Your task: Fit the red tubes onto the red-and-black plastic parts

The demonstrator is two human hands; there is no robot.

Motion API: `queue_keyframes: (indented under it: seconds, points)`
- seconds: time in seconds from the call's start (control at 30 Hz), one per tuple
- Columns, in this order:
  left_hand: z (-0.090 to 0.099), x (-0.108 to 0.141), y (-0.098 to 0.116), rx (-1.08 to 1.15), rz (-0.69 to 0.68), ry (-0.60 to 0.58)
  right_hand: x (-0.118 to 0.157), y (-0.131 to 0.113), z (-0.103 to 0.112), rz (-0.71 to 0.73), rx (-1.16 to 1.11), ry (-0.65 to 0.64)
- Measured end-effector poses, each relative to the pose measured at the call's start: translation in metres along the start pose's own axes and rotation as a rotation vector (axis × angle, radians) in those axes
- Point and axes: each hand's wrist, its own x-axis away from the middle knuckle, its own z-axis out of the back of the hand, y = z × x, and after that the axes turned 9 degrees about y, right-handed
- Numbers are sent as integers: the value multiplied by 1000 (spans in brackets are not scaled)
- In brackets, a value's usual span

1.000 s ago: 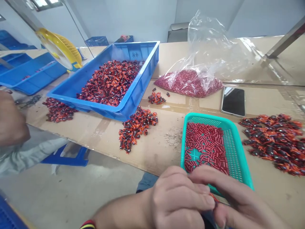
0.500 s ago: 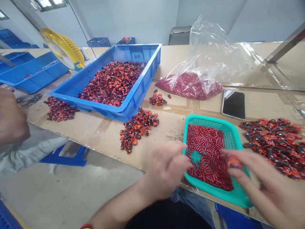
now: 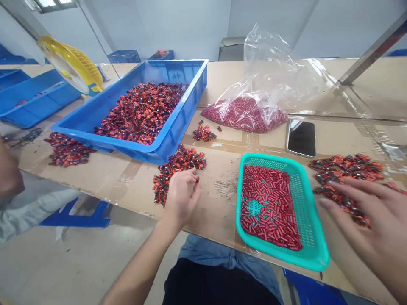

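Observation:
My left hand (image 3: 182, 197) sits with curled fingers at the edge of a pile of small orange-and-black parts (image 3: 176, 173), and a small dark piece shows at its fingertips. My right hand (image 3: 370, 216) is spread open over a second, larger pile of these parts (image 3: 345, 173), its fingers touching the pile. Between my hands stands a teal plastic mesh basket (image 3: 313, 228), holding many short red tubes (image 3: 269, 207) in a single layer. Neither hand touches the basket.
A blue plastic crate (image 3: 178, 106) full of orange-and-black parts stands on the cardboard-covered table (image 3: 222, 203). A clear bag of red tubes (image 3: 244, 114) and a phone (image 3: 301, 137) lie behind the basket. A co-worker's arm (image 3: 9, 173) shows at the far left.
My hands were together over the basket's front, then over the tubes, with an orange part in my right hand. They have now moved apart, left to the middle pile, right to the right pile.

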Motion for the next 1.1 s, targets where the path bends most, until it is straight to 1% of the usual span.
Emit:
queue_keyframes:
  seconds: [0.07, 0.1, 0.13, 0.2, 0.27, 0.33, 0.47, 0.63, 0.7, 0.77, 0.83, 0.87, 0.97, 1.1]
  points:
    - [0, -4, 12, 118, 1, -9, -19, -44, -3, 137, -208, -112]
    - [1, -6, 18, 164, 4, -18, -25, -60, -7, 188, -294, -175]
    - [2, -8, 25, 202, 6, -30, -27, -73, -14, 215, -330, -232]
    - [5, -10, 37, 268, 12, -62, -26, -86, -29, 236, -333, -303]
    - [10, -11, 48, 325, 22, -106, -22, -90, -40, 241, -302, -357]
    - [15, -12, 56, 373, 28, -141, -20, -92, -43, 247, -295, -421]
    - [21, -15, 64, 427, 13, -175, -25, -95, -36, 216, -308, -505]
    - [24, -18, 67, 457, 6, -210, -30, -96, -28, 181, -405, -580]
    - [24, -16, 69, 448, 30, -201, -31, -97, -26, 170, -433, -603]
    - [24, -13, 71, 475, 90, -187, -33, -98, -25, 160, -450, -621]
    - [24, -10, 73, 513, 133, -184, -34, -99, -25, 154, -465, -635]
    - [25, -10, 73, 522, 131, -184, -34, -100, -25, 150, -474, -637]
    - [26, -10, 76, 515, 77, -186, -33, -99, -26, 123, -497, -611]
    - [27, -13, 77, 553, 16, -171, -31, -96, -25, 49, -532, -517]
